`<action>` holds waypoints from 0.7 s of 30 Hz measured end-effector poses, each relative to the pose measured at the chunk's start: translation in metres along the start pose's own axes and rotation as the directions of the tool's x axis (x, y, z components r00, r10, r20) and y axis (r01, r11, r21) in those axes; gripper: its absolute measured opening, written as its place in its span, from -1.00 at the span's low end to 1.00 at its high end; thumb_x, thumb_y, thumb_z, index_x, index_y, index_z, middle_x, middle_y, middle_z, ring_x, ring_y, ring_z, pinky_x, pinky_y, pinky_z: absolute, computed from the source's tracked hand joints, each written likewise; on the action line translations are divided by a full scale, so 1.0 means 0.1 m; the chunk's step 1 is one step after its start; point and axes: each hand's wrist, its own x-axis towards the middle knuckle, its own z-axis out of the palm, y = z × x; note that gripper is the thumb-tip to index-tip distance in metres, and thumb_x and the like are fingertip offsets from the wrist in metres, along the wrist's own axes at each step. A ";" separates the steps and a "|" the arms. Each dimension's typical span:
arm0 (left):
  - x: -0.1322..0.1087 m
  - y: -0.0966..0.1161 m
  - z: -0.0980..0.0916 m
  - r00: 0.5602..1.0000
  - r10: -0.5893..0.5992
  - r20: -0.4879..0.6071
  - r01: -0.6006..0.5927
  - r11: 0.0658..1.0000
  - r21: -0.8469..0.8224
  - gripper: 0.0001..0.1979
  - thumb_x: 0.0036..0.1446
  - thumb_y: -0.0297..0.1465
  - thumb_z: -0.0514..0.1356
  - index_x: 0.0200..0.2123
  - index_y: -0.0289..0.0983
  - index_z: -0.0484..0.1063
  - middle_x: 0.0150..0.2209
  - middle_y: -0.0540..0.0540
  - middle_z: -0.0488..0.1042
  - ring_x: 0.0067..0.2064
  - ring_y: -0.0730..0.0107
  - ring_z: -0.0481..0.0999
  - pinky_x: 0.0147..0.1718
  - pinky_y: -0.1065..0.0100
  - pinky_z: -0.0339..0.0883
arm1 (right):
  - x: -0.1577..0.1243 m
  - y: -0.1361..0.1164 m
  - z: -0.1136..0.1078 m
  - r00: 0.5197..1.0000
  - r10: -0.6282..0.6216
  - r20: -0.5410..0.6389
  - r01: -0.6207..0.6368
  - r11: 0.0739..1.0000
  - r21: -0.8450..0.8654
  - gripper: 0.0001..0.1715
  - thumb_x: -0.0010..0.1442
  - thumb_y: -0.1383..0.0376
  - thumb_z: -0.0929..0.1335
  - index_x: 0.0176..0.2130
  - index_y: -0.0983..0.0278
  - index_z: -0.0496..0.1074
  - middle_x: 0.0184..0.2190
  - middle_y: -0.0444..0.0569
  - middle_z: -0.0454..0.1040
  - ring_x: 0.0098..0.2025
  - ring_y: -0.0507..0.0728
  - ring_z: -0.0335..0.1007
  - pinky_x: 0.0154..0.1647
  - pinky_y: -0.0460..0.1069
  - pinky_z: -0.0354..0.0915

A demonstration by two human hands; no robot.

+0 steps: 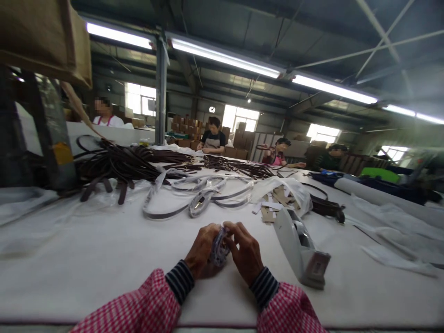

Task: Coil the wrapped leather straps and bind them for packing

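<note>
My left hand (202,252) and my right hand (244,252) meet low on the white table (104,259), fingers curled round a small bundle wrapped in clear plastic (218,247) held between them. What the wrap holds is too small to name; it looks like a coiled strap. Both sleeves are red-and-white check with striped cuffs. A white tape dispenser (300,247) stands just right of my right hand.
Plastic-wrapped belts (199,196) lie ahead of my hands. A big heap of dark brown belts (121,164) fills the left and far middle. A plastic bag with cardboard pieces (280,196) sits right of centre. Several people work at the far side; cartons stand behind them.
</note>
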 end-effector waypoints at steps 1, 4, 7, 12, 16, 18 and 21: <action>-0.01 0.01 0.01 1.000 0.023 0.014 -0.023 0.999 0.036 -0.63 0.27 -0.08 0.01 -0.47 -0.20 0.23 -0.46 0.00 0.28 -0.40 0.32 0.26 -0.39 0.31 0.23 | -0.01 -0.01 -0.01 0.998 -0.060 0.018 0.061 0.997 -0.051 -0.71 0.36 0.32 0.29 0.05 0.20 0.44 -0.24 -0.06 0.48 -0.34 0.05 0.43 -0.27 -0.08 0.33; -0.03 0.06 0.02 0.993 0.085 0.087 -0.097 0.986 0.138 -0.64 0.31 -0.13 -0.03 -0.49 -0.18 0.16 -0.48 0.01 0.24 -0.42 0.33 0.21 -0.38 0.32 0.19 | -0.03 -0.03 -0.04 0.979 -0.202 0.001 0.198 0.958 -0.205 -0.70 0.43 0.32 0.24 0.09 0.23 0.43 -0.30 -0.04 0.45 -0.28 0.10 0.43 -0.27 -0.08 0.33; -0.05 0.10 -0.01 0.969 0.145 0.198 -0.200 0.933 0.298 -0.67 0.34 -0.20 -0.10 -0.47 -0.18 0.13 -0.45 0.02 0.24 -0.40 0.34 0.19 -0.38 0.33 0.15 | -0.03 -0.04 -0.06 0.945 -0.326 -0.027 0.301 0.898 -0.320 -0.71 0.43 0.33 0.25 0.08 0.26 0.43 -0.33 -0.02 0.41 -0.24 0.14 0.37 -0.26 -0.04 0.32; -0.15 0.17 -0.02 0.971 0.083 0.226 -0.188 0.846 0.500 -0.71 0.33 -0.21 -0.05 -0.42 -0.19 0.18 -0.43 0.05 0.27 -0.37 0.35 0.26 -0.33 0.32 0.13 | -0.03 -0.02 -0.06 0.926 -0.368 -0.082 0.322 0.884 -0.338 -0.84 0.37 0.33 0.28 -0.14 0.27 0.46 -0.29 0.02 0.38 -0.20 0.20 0.31 -0.27 0.01 0.33; -0.32 0.29 0.02 1.000 -0.001 0.020 -0.011 0.828 0.560 -0.72 0.19 -0.13 0.17 -0.38 -0.19 0.26 -0.37 0.02 0.38 -0.27 0.27 0.37 -0.24 0.30 0.18 | -0.06 -0.05 -0.04 0.934 -0.348 -0.074 0.314 0.904 -0.290 -0.81 0.33 0.34 0.28 -0.10 0.23 0.46 -0.18 0.07 0.42 -0.11 0.23 0.35 -0.22 0.04 0.39; -0.49 0.37 -0.07 0.997 0.016 -0.079 0.030 0.838 0.545 -0.68 0.21 -0.08 0.16 -0.41 -0.18 0.25 -0.39 0.02 0.37 -0.29 0.27 0.38 -0.26 0.30 0.19 | -0.08 -0.09 -0.03 0.947 -0.321 -0.024 0.305 0.918 -0.251 -0.63 0.34 0.29 0.31 0.12 0.20 0.38 -0.03 0.11 0.43 0.00 0.26 0.37 -0.10 0.09 0.43; -0.97 0.53 -0.49 0.969 0.055 -0.239 0.086 0.836 0.541 -0.57 0.20 0.04 0.15 -0.46 -0.17 0.24 -0.49 0.07 0.29 -0.42 0.33 0.32 -0.37 0.33 0.20 | -0.10 -0.09 -0.02 0.960 -0.279 0.026 0.279 0.943 -0.179 -0.33 0.36 0.17 0.32 0.36 0.19 0.11 0.15 0.16 0.37 0.14 0.29 0.35 0.06 0.15 0.43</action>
